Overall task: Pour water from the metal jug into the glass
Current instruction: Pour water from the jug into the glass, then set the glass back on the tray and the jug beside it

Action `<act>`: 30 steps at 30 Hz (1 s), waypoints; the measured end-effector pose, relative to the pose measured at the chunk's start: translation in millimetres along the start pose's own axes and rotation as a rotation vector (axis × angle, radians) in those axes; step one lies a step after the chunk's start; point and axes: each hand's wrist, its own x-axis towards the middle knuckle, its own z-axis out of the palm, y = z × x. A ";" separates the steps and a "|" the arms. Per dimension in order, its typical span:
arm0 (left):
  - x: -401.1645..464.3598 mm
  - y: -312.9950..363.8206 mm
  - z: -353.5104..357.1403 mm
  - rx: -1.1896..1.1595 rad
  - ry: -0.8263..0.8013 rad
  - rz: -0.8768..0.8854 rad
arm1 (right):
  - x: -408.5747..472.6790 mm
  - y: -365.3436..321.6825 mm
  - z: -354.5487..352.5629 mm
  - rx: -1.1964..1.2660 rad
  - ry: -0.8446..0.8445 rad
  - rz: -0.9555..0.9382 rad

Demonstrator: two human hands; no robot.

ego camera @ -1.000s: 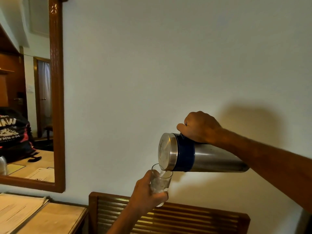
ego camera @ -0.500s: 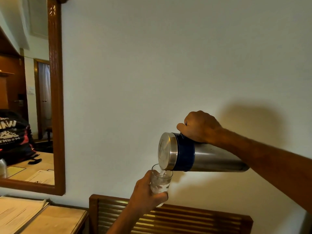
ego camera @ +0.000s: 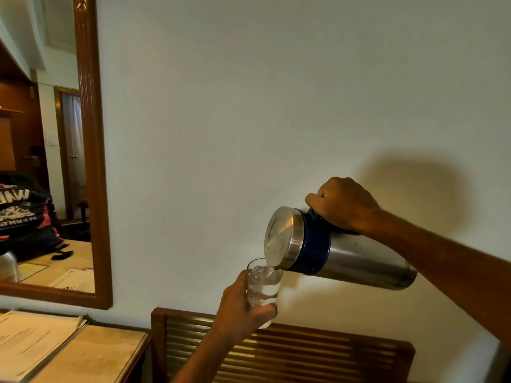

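Observation:
A steel jug [ego camera: 356,259] with a blue collar and a flat metal lid lies tipped almost level in mid-air, its mouth to the left. My right hand [ego camera: 344,207] grips its handle from above. Just below the spout is a clear glass [ego camera: 262,284], held upright by my left hand [ego camera: 240,310], whose fingers wrap its lower half. Water runs from the jug's lip into the glass, which is filled close to its rim with bubbling water.
A slatted wooden rack [ego camera: 290,352] stands against the white wall directly below the hands. A wooden table [ego camera: 94,357] with a stack of papers [ego camera: 33,338] is at the lower left. Above it hangs a wood-framed mirror [ego camera: 92,161].
The water level in the glass has risen. Jug and both hands have stayed nearly in place.

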 end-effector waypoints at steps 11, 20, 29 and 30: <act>-14.0 -0.1 -6.3 -0.049 0.007 -0.011 | -70.0 42.9 56.5 0.708 0.197 0.563; -50.4 -75.4 19.5 -0.035 -0.060 -0.235 | -184.7 64.7 189.4 1.192 0.165 0.942; -115.5 -262.3 65.2 0.082 -0.033 -0.446 | -329.2 104.0 369.1 1.294 0.124 1.264; -126.7 -286.2 73.6 0.080 -0.022 -0.486 | -346.1 108.1 389.2 1.291 0.134 1.294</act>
